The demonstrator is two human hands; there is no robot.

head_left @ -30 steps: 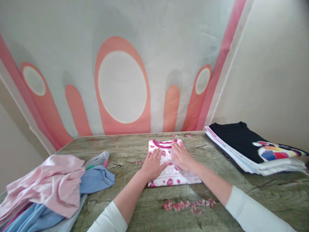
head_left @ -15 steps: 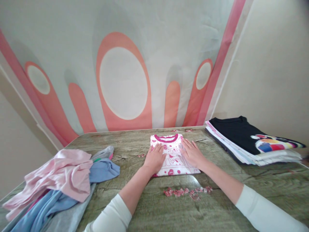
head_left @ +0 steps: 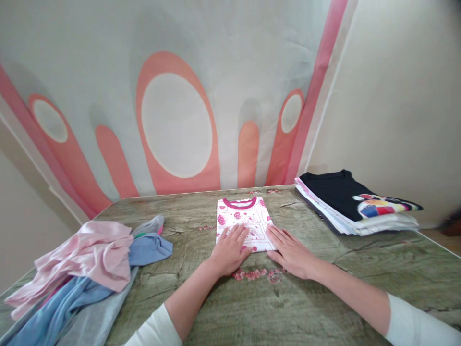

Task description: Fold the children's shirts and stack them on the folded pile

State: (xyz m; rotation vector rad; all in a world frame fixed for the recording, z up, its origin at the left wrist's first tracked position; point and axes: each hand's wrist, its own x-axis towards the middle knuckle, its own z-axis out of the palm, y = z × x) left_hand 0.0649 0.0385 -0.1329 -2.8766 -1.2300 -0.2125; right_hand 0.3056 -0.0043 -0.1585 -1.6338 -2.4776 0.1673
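Note:
A folded white T-shirt (head_left: 245,217) with pink prints and a dark pink collar lies flat in the middle of the table, its collar towards the wall. My left hand (head_left: 230,249) rests palm down over its near left part, fingers stretched out. At the shirt's near right corner, my right hand (head_left: 290,252) lies with its fingertips on the edge and the fingers extended. Neither hand grips the cloth. Parts of the near edge are hidden under the hands.
On the left lies a loose heap of clothes, with a pink garment (head_left: 93,250) over blue (head_left: 68,305) and grey ones. A stack of folded clothes stands at the right, topped by a black T-shirt (head_left: 327,192). The wood-patterned table (head_left: 252,312) meets a wall behind.
Both hands have slid towards me, from the shirt's middle and upper right side to its near edge. The view has turned slightly to the right.

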